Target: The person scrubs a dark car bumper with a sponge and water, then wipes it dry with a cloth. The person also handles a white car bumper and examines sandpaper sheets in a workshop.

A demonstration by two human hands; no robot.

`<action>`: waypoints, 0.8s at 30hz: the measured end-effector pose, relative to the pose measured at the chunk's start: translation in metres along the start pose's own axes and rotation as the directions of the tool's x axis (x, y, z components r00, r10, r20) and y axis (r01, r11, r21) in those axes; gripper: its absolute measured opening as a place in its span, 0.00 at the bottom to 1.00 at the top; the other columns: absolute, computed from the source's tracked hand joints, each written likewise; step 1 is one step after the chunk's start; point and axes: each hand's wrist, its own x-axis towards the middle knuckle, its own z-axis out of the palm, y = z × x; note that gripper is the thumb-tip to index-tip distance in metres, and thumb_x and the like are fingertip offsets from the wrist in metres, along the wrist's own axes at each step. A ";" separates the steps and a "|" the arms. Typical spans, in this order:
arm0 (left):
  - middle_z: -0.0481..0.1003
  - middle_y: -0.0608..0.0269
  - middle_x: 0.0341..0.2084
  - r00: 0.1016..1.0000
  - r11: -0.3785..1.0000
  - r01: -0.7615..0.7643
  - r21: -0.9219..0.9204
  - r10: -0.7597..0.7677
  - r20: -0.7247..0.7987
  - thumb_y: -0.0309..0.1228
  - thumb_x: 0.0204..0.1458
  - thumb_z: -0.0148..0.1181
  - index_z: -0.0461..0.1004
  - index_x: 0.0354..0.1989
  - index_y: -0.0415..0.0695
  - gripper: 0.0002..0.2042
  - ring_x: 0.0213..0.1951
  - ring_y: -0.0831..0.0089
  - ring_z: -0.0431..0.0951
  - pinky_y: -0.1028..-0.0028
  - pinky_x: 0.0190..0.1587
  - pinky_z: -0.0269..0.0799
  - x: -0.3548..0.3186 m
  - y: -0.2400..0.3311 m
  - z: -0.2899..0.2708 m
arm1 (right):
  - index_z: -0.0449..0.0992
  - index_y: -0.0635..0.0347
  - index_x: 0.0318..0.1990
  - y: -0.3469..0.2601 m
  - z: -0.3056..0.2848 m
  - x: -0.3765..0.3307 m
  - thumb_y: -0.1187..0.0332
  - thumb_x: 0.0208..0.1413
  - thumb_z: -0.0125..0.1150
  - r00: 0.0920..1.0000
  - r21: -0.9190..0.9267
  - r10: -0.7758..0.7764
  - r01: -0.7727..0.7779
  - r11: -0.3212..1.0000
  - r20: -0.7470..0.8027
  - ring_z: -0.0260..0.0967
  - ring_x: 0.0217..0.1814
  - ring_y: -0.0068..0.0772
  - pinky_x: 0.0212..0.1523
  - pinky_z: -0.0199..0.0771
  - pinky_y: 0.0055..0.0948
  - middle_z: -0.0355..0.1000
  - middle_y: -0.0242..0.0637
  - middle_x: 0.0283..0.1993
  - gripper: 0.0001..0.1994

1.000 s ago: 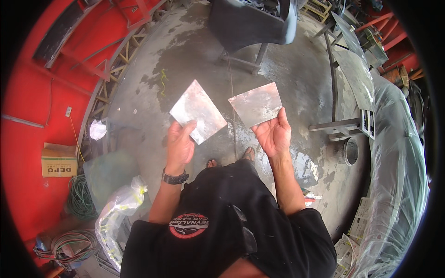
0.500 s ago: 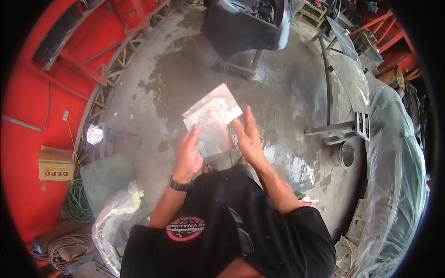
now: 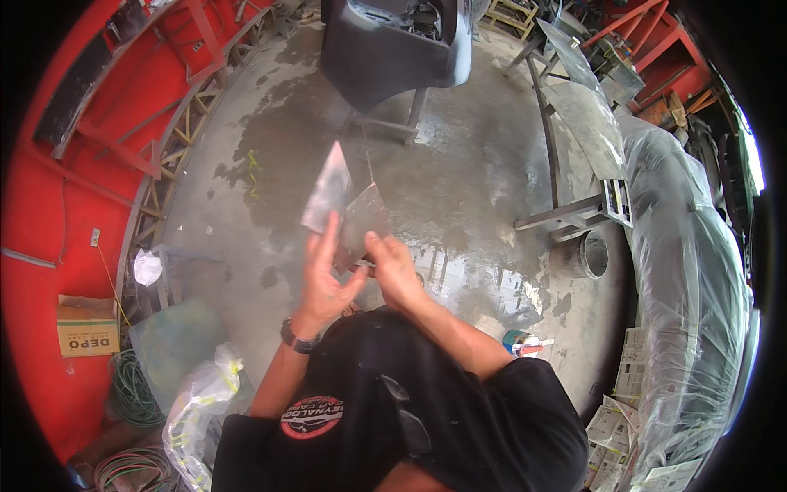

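Observation:
In front of me are two thin flat plates. The pale pinkish-white plate (image 3: pixel 329 190), slightly blurred, is tilted with a corner pointing up. My left hand (image 3: pixel 321 280) holds it low down, fingers stretched up along its lower edge and thumb toward the right hand. My right hand (image 3: pixel 397 272) grips the grey flat plate (image 3: pixel 366 218), its thumb against the lower right side. The plates stand at an angle to each other, with a narrow gap between their upper parts. Where they meet lower down, the hands partly hide them.
A black car bumper (image 3: pixel 393 66) rests on a stand ahead. To the right are a metal rack (image 3: pixel 574 211), a bucket (image 3: pixel 592 256) and a plastic-covered car (image 3: pixel 684 303). A can (image 3: pixel 518 343) stands near my right elbow. At left are a cardboard box (image 3: pixel 88 326) and coiled hoses (image 3: pixel 135 389).
The two plates, overlapping face-on before, have come apart and turned more edge-on. My right hand has moved left and lower, closer to the left hand. The view has shifted slightly.

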 end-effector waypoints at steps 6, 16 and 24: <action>0.68 0.57 0.61 0.868 0.976 0.185 -0.119 -0.219 -0.445 0.18 0.58 0.58 0.58 0.69 0.35 0.29 0.54 0.73 0.72 0.75 0.53 0.71 -0.005 -0.019 -0.059 | 0.72 0.61 0.54 -0.039 -0.025 -0.002 0.64 0.67 0.55 0.997 0.511 -0.057 0.022 0.859 0.052 0.75 0.54 0.34 0.55 0.77 0.42 0.75 0.37 0.54 0.14; 0.74 0.58 0.54 0.757 0.634 0.174 -0.754 -0.576 -0.310 0.27 0.63 0.55 0.67 0.61 0.41 0.18 0.53 0.66 0.77 0.63 0.55 0.75 -0.016 -0.036 -0.086 | 0.78 0.62 0.54 -0.060 -0.029 -0.007 0.72 0.63 0.59 0.897 0.001 -0.413 0.418 0.909 0.156 0.65 0.67 0.41 0.66 0.65 0.41 0.68 0.42 0.64 0.13; 0.78 0.62 0.46 0.790 0.353 0.368 -0.860 -0.606 0.089 0.26 0.61 0.60 0.72 0.53 0.39 0.13 0.47 0.74 0.79 0.71 0.50 0.76 -0.023 0.014 -0.012 | 0.85 0.41 0.49 -0.046 -0.016 -0.009 0.73 0.47 0.75 0.518 -0.538 -0.777 0.794 0.282 0.357 0.36 0.81 0.52 0.75 0.44 0.43 0.32 0.52 0.80 0.20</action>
